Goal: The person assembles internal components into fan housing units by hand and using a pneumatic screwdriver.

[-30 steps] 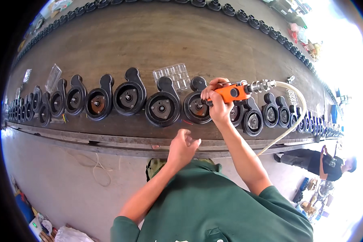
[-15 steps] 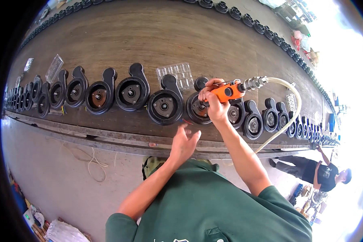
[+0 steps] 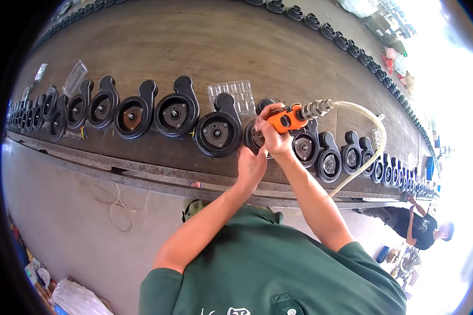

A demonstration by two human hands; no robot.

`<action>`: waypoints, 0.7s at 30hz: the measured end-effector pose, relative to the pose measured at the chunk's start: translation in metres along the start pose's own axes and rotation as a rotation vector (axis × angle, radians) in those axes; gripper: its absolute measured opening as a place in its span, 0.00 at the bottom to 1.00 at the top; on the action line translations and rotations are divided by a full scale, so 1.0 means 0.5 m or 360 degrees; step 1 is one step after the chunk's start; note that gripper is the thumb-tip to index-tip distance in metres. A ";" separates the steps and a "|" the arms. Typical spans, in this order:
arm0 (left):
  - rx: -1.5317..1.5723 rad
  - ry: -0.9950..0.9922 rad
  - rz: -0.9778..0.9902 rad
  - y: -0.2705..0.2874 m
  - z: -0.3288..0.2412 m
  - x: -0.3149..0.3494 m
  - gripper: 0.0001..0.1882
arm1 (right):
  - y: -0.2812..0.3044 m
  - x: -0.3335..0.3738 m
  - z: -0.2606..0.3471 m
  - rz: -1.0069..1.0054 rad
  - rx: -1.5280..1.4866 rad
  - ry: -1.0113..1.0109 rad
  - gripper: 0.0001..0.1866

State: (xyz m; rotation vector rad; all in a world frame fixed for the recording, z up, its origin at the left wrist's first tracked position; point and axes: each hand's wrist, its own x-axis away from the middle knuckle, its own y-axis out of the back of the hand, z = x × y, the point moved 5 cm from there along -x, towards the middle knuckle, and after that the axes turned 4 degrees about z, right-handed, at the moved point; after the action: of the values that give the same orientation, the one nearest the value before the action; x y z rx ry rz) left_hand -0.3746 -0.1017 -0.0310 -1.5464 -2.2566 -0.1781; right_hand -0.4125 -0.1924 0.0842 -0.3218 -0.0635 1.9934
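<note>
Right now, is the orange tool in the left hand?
No, the right hand grips the orange tool; the left hand is at a black housing.

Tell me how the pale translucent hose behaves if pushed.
The pale translucent hose would probably bend easily, since it curves widely. It looks springy rather than limp, its arc being smooth and unkinked. Pushing it might tug the orange handheld tool coupled to it.

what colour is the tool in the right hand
Orange: the tool in the right hand shows best in the head view.
</note>
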 end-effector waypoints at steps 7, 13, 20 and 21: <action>0.0536 0.0591 0.0142 -0.016 -0.053 0.021 0.17 | 0.011 -0.004 -0.006 0.0077 0.0031 0.0011 0.12; 0.0622 0.0469 0.0162 -0.012 -0.039 0.013 0.15 | -0.001 0.005 0.030 -0.0071 0.0040 0.0015 0.15; 0.0544 0.0452 0.0174 -0.010 -0.035 0.015 0.14 | 0.001 -0.038 0.044 -0.0241 0.0109 -0.0029 0.13; 0.0568 0.0425 0.0191 -0.010 -0.039 0.017 0.14 | -0.002 -0.032 0.045 -0.0246 0.0097 -0.0019 0.13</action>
State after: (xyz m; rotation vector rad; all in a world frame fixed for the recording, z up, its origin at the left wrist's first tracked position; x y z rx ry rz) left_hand -0.3769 -0.1027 -0.0092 -1.3715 -1.8640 0.0488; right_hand -0.4109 -0.2038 0.1095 -0.2576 -0.0339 1.8405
